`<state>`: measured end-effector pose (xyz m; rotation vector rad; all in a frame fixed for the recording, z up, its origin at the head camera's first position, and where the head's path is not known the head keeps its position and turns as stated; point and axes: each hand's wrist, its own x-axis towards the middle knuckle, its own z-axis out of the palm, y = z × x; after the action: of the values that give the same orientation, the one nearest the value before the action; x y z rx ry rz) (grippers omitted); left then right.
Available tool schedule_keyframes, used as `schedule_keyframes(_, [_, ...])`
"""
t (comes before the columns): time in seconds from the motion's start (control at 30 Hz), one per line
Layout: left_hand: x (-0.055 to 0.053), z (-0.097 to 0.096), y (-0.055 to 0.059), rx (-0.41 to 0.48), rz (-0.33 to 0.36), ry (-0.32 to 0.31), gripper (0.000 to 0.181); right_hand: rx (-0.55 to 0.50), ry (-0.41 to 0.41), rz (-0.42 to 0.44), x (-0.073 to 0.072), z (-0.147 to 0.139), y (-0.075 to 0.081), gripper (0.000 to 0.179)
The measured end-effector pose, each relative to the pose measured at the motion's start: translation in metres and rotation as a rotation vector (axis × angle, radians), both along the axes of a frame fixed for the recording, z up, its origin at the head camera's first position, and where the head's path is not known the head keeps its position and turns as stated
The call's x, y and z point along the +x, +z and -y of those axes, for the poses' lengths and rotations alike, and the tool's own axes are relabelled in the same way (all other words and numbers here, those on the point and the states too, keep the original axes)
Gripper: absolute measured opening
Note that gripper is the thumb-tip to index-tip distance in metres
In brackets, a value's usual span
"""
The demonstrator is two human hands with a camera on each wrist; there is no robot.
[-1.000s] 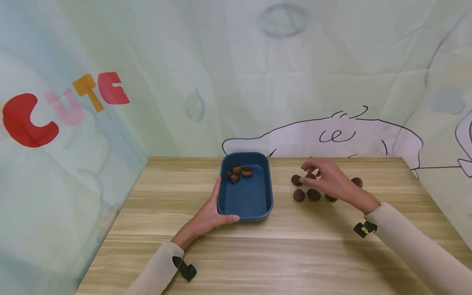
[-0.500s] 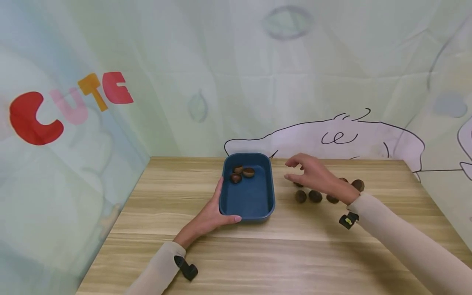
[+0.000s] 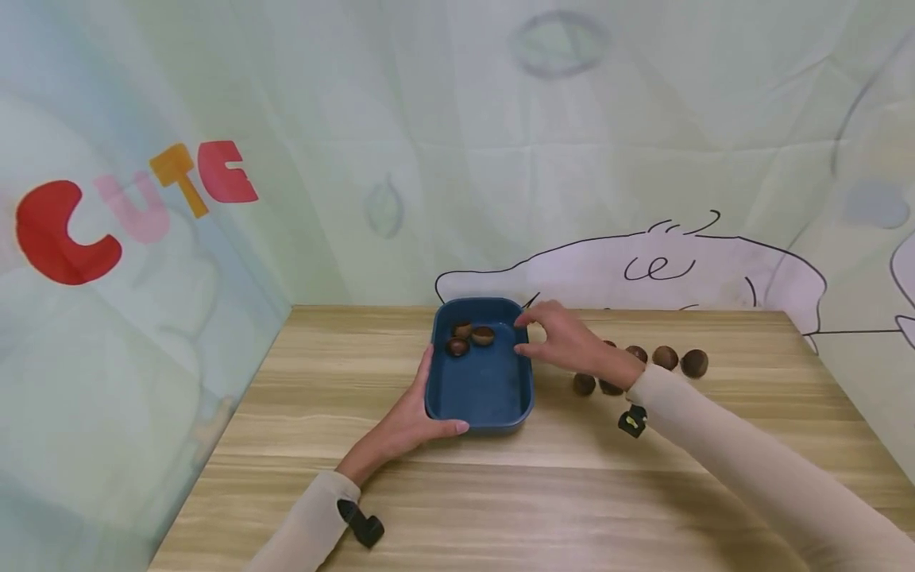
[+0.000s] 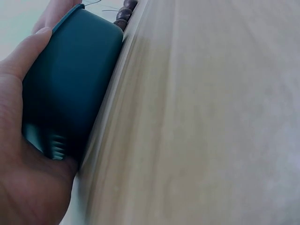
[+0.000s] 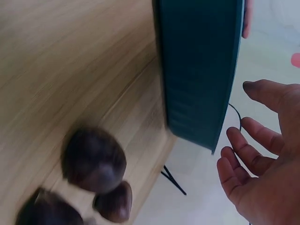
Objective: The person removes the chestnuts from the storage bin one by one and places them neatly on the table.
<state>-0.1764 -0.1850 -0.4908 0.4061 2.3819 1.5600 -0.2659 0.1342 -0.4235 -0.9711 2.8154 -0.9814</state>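
A deep blue tray [image 3: 486,393] stands on the table with 3 brown chestnuts [image 3: 483,336] inside, toward its far left. My left hand [image 3: 403,419] holds the tray's near left corner, fingers along the left side and thumb across the near end; the left wrist view shows this hand [image 4: 28,154] against the tray wall [image 4: 75,70]. At the tray's right rim is my right hand [image 3: 565,338], thumb and forefinger apart, with nothing seen between them. In the right wrist view that hand [image 5: 272,154] has loosely bent fingers beside the tray [image 5: 199,70].
Several more chestnuts [image 3: 665,357] lie on the wooden table [image 3: 500,500] right of the tray, some partly behind the right hand and forearm. A printed curtain [image 3: 357,159] hangs along the table's back and left edges.
My right hand has moved left from above the loose chestnuts to the tray's right rim. My left hand and the tray stay put, and the chestnuts inside look the same.
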Motion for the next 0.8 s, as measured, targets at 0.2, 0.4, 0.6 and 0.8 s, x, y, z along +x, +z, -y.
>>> schedule_keyframes(0.2, [0.000,0.001,-0.001,0.012,-0.003,-0.007,0.139,-0.023,0.044,-0.008,-0.008,0.017,-0.007,0.041])
schedule_keyframes(0.4, [0.000,0.001,-0.003,0.027,0.007,-0.011,0.139,-0.036,0.105,0.024,-0.012,0.033,-0.011,0.043])
schedule_keyframes(0.6, [0.000,0.001,-0.003,0.022,0.007,-0.009,0.138,0.003,0.105,0.031,-0.017,0.047,-0.012,0.044])
schedule_keyframes(0.8, [-0.001,0.000,-0.004,0.013,0.000,-0.006,0.138,0.078,0.098,0.028,-0.023,0.058,-0.013,0.046])
